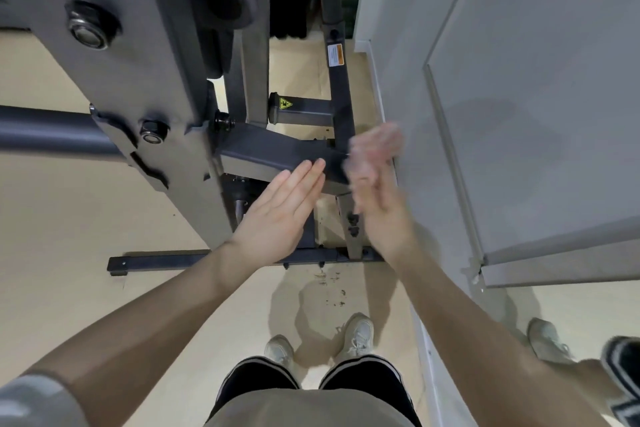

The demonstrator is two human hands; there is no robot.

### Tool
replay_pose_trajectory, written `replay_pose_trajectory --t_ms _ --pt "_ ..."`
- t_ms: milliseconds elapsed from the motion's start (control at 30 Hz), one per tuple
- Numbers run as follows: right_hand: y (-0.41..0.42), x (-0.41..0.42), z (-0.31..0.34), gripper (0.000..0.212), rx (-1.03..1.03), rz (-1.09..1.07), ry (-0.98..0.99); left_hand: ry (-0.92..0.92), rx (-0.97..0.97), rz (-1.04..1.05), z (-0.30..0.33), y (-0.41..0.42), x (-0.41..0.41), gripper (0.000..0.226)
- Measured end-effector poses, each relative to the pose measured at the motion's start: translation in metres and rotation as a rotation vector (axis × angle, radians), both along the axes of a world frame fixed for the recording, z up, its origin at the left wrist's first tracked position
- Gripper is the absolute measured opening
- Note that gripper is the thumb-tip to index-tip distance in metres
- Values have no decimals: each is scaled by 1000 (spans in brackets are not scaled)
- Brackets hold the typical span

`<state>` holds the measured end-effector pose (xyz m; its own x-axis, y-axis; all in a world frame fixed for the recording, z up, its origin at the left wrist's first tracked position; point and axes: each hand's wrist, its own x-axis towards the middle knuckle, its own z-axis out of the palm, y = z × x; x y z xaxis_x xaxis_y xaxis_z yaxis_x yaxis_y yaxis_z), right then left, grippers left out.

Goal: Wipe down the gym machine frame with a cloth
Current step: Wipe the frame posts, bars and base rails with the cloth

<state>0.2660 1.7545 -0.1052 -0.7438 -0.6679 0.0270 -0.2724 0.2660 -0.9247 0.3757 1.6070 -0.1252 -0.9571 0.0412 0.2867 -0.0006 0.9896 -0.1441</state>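
Single head-worn wide-angle view, looking steeply downward and forward from standing height. The gym machine frame (277, 156) fills the upper left at close range; the floor (69, 218) and the wearer's shoes (356, 333) lie directly below, and a wall panel (536, 97) borders the right side.

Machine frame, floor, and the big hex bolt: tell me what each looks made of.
Machine frame: seemingly steel, matte dark grey painted or powder-coated; flat plates and square tubes with a dull sheen.
Floor: smooth cream sheet, perhaps vinyl or a painted surface; soft reflections, a scuffed patch.
Hex bolt: bare bright metal, glossy highlights.
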Motion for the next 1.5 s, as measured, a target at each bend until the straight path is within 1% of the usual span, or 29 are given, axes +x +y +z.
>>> replay_pose_trajectory --t_ms 67,133,167,200,267,300,333,400,500,567,600,633,667,733,800,867,933,967,1033,1133,1200,1267,1300,1333,1367,1400,1433,1467,1500 --pt "-20 1 -14 48 141 160 320 -24 -39 51 -3 4 -2 65" --pt "-24 -9 -31 50 126 184 472 -24 -49 70 -5 6 -2 65" --pt "-18 -17 -43 49 122 147 465 -21 -41 78 -6 7 -2 66" --pt "-10 -22 -50 49 145 85 389 -14 -30 86 -6 7 -3 66" --pt "5 -26 -61 50 258 -16 105 -4 -16 117 -6 11 -4 68" --pt "8 -24 -61 51 262 -4 1 -4 -10 134 -6 14 -5 69" --pt "9 -20 -61 54 182 37 -56 -2 -1 149 -7 17 -5 70" --pt "8 -14 -66 64 9 116 -78 -5 8 165 -10 21 -7 69" --pt "15 -19 -88 76 32 253 40 -5 39 204 -15 23 -8 65" --pt "22 -28 -102 75 137 230 -43 -16 101 230 -20 33 -9 67" --pt "24 -32 -103 66 199 215 -43 -28 158 222 -25 41 -9 69" --pt "25 -37 -107 50 206 214 20 -37 244 214 -32 49 -7 70" --pt "22 -40 -105 42 170 199 14 -39 358 231 -42 57 -4 70" --pt "18 -35 -91 64 64 230 12 42 640 377 -57 70 -1 67" --pt "14 -34 -91 74 -10 268 5 141 1043 575 -63 77 -9 63" --pt "14 -33 -109 72 -6 177 -50 199 1417 732 -61 79 -26 50" --pt "18 -31 -120 65 59 38 -159 211 1638 750 -58 81 -44 26" --pt "21 -30 -122 66 103 -7 -210 205 1685 723 -57 83 -52 17" --pt "18 -27 -120 67 107 -23 -213 187 1741 632 -57 90 -60 17" --pt "8 -26 -104 57 -51 35 62 205 1804 638 -66 95 -62 32" --pt "8 -28 -114 57 -32 13 170 215 1813 642 -75 94 -60 38" --pt "14 -27 -136 61 17 -3 82 184 1762 607 -87 91 -57 42" --pt "16 -27 -145 52 30 -16 57 157 1745 620 -92 88 -56 45" --pt "16 -26 -151 41 41 -27 148 139 1760 625 -95 85 -54 45" --pt "14 -25 -154 37 53 -83 155 136 1797 599 -99 82 -52 41" --pt "14 -22 -154 40 70 -91 195 129 1829 548 -104 79 -51 37" --pt "14 -17 -152 46 94 -109 165 118 1859 510 -110 75 -48 37" --pt "14 -13 -150 51 102 -132 107 99 1879 485 -115 73 -46 38" --pt "14 -11 -148 56 38 -142 2 92 1880 461 -121 71 -45 40"
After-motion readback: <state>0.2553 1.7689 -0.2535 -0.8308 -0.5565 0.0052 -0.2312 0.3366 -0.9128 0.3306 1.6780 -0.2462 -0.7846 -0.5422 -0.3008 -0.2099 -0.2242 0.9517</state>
